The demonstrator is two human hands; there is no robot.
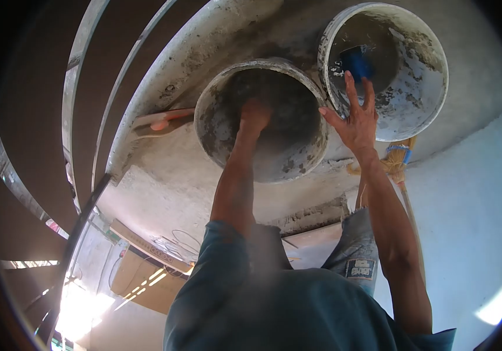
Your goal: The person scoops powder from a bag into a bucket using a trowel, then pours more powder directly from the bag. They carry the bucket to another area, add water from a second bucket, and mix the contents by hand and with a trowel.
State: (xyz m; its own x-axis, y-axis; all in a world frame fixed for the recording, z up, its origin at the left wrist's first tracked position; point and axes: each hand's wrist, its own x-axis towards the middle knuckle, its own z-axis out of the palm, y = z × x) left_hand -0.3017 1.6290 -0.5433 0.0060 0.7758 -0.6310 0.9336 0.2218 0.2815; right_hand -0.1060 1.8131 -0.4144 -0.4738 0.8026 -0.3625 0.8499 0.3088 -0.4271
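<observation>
Filling the bottom centre, a teal cloth shirt [286,310] is seen. Right of centre, the right hand [358,126] is held open, fingers spread, over the rim of a round, mortar-smeared white bucket [423,102] at upper right. At upper centre, the left hand [255,114] is held inside a round, grey-stained bucket [299,158]; whether anything is gripped cannot be told. Near the right fingertips, a blue cylindrical container [354,61] is seen inside the white bucket

Person wearing a dark teal shirt [303,310], left sleeve [219,248] ending near the elbow, forearms, left hand [255,116] and right hand [357,126] showing bare, faded grey-blue legwear [344,248] bearing a dark patch [360,268] with pale markings.
</observation>
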